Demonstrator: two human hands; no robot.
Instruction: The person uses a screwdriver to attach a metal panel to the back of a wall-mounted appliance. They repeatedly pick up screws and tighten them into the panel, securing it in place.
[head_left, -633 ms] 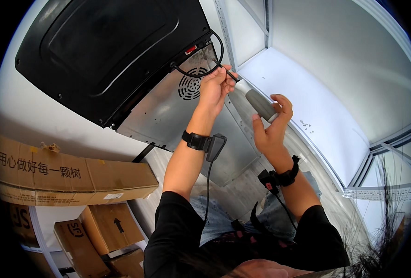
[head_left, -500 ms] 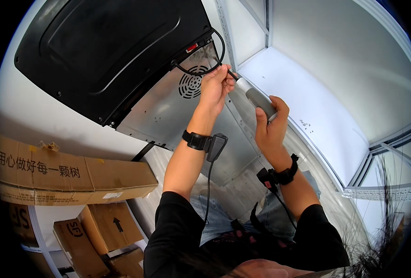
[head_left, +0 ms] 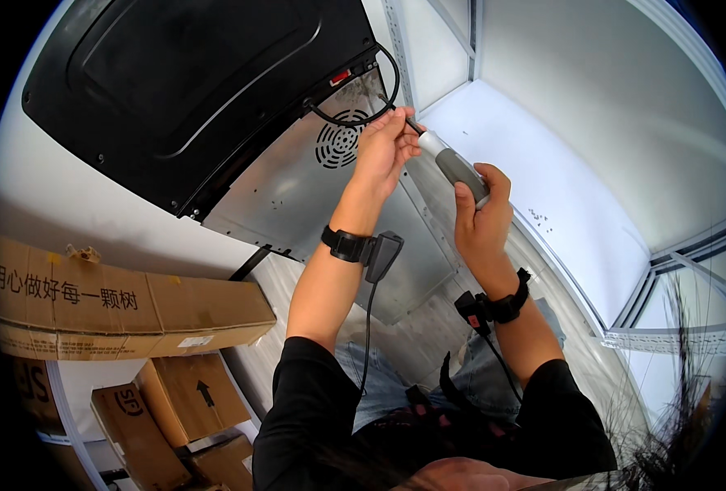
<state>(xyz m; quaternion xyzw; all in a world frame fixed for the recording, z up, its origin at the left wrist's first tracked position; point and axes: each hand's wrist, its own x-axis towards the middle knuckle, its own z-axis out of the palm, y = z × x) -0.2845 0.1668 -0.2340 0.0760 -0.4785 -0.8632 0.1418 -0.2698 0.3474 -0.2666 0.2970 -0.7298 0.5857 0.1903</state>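
Note:
My right hand (head_left: pixel 485 221) is closed round the lower end of a screwdriver's thick grey-and-white handle (head_left: pixel 454 170). The dark shaft (head_left: pixel 413 124) slants up and left, and my left hand (head_left: pixel 383 151) pinches it with the fingertips. The driver's tip lies around the upper edge of a bare metal panel (head_left: pixel 305 184) and beyond a looped black cable (head_left: pixel 397 78); what it touches is too small to tell. Beside my left hand the panel has a round slotted vent (head_left: pixel 342 139). Above the panel stands a large black cover (head_left: pixel 207 82) with a red switch (head_left: pixel 341 78) at its edge.
Lower left, a long cardboard box (head_left: pixel 134 315) lies above more cartons (head_left: pixel 195 397). On the right stands a white shelf (head_left: pixel 543 172) with metal framing and small dark bits (head_left: pixel 540 219) on it. Both wrists carry black straps with cabled devices (head_left: pixel 385 255).
The view has shifted slightly. Both hands keep their hold on the screwdriver, with the right hand and handle only a little displaced.

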